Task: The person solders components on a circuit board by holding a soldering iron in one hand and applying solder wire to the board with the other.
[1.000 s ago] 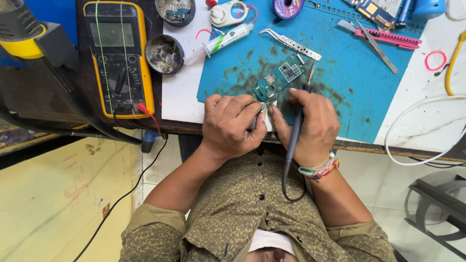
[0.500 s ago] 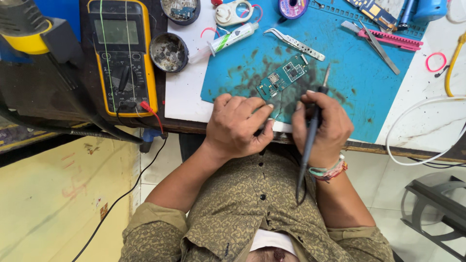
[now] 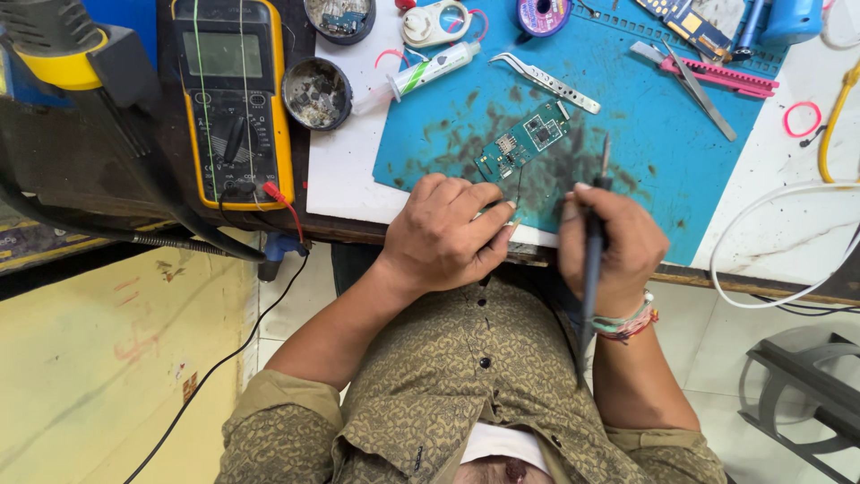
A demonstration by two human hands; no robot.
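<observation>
A small green circuit board (image 3: 524,141) lies on the stained blue work mat (image 3: 645,143). My left hand (image 3: 443,235) rests on the mat's near edge just below the board, its fingertips pinching a thin dark wire (image 3: 518,190) that points up toward the board. To the right, my right hand (image 3: 614,246) grips a black soldering iron (image 3: 595,235) like a pen. The iron's tip (image 3: 605,151) sits right of the board and apart from it. Its cord runs down over my shirt.
A yellow multimeter (image 3: 233,99) with leads lies at the left, with a dirty round tin (image 3: 316,92) beside it. A white tube (image 3: 432,70), metal tweezers (image 3: 546,82), a pink tool (image 3: 721,77) and a purple spool (image 3: 542,13) lie along the back. A white cable (image 3: 770,242) loops at the right.
Both hands have drawn back from the board toward my body. The soldering iron's tip has left the board and moved to its right.
</observation>
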